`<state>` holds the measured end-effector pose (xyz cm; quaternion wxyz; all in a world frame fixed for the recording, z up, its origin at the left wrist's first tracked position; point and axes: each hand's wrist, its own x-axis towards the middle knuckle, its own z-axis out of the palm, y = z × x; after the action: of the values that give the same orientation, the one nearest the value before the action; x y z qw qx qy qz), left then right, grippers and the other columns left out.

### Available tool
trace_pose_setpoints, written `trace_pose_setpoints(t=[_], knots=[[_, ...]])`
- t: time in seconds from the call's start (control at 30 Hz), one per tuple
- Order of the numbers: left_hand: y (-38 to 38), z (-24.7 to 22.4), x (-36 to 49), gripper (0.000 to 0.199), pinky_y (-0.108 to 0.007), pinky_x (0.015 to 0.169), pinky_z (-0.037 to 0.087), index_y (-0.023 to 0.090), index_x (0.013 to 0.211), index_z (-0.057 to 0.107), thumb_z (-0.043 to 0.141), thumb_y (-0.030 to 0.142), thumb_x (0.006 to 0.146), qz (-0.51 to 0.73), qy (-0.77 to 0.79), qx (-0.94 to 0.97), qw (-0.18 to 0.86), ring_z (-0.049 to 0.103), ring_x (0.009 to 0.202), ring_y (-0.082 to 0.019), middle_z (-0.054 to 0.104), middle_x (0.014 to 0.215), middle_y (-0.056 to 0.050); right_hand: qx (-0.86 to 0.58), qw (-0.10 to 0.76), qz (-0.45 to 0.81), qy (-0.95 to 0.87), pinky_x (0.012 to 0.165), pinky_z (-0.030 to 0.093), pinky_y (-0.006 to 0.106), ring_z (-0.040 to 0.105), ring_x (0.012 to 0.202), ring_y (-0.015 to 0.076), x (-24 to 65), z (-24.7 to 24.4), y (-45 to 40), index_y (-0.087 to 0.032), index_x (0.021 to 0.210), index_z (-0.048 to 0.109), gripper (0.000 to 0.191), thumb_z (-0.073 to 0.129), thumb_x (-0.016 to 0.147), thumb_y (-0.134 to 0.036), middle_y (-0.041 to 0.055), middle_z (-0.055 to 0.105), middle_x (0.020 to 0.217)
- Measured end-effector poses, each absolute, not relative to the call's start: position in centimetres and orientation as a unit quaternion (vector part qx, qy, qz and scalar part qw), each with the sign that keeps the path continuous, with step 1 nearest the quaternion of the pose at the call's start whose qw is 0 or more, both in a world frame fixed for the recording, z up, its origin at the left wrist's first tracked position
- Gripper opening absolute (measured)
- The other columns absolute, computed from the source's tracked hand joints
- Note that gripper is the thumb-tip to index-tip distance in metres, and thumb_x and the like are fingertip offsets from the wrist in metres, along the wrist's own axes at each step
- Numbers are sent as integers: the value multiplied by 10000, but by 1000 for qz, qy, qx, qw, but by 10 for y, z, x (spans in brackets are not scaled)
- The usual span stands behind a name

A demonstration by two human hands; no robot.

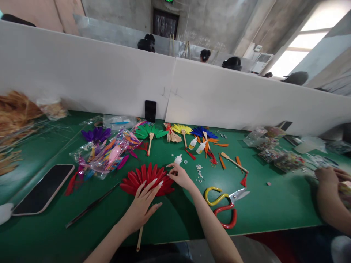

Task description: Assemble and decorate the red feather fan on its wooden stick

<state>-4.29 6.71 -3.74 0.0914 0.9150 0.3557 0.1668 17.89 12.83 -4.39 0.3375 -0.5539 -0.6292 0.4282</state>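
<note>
A red feather fan (137,177) lies on the green table, its wooden handle (139,239) pointing toward the front edge. My left hand (144,206) rests over the middle of the fan with its fingers spread. At the fan's right side, my right hand (178,175) has its thumb and fingers bent close together by the red feather tips; whether something small is between them cannot be made out. Just behind that hand stands a small white bottle (178,159). White beads (199,171) are scattered to its right.
Scissors (229,204) lie right of my forearm, tweezers (91,206) and a phone (44,188) on the left. Green (150,133), yellow (182,129) and blue (204,133) fans lie behind. Another person's arm (331,197) is at the far right.
</note>
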Motion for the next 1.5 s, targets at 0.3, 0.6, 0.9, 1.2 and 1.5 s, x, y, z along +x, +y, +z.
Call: trace_pose_setpoints(t=[0.3,0.6,0.9,1.2,1.5], knots=[[67,-39,-44,592,-414,1101,189,247,1445,64,353,357,941,142,358,916,108,217,1353,-188,299,1457,-12,-566,348,414,-622,524,378,240,454,498,113,177,-49,129,-199,985,541,284,564,708,-256,-38,589,638],[67,-41,-43,599,-420,1100,179,234,1448,62,347,371,939,148,365,913,111,210,1356,-207,319,1448,-34,-558,361,392,-636,614,448,266,558,604,138,177,-42,126,-199,965,568,250,566,724,-268,-27,602,658],[67,-40,-43,615,-417,1093,200,235,1447,53,363,373,934,159,373,908,101,217,1353,-210,324,1447,-22,-547,367,400,-637,611,455,270,556,603,140,176,-48,127,-199,968,568,239,551,736,-256,-26,584,653],[67,-41,-43,613,-419,1091,208,235,1447,61,360,384,934,156,369,910,106,217,1353,-213,328,1445,-27,-543,374,397,-638,619,447,268,549,605,135,176,-47,127,-182,955,569,225,545,739,-242,-24,574,651],[67,-41,-43,609,-425,1098,192,238,1447,67,360,385,934,148,368,911,114,206,1356,-209,320,1449,-26,-543,374,395,-640,624,454,269,547,598,131,174,-47,128,-195,962,559,219,542,751,-250,-30,560,645]])
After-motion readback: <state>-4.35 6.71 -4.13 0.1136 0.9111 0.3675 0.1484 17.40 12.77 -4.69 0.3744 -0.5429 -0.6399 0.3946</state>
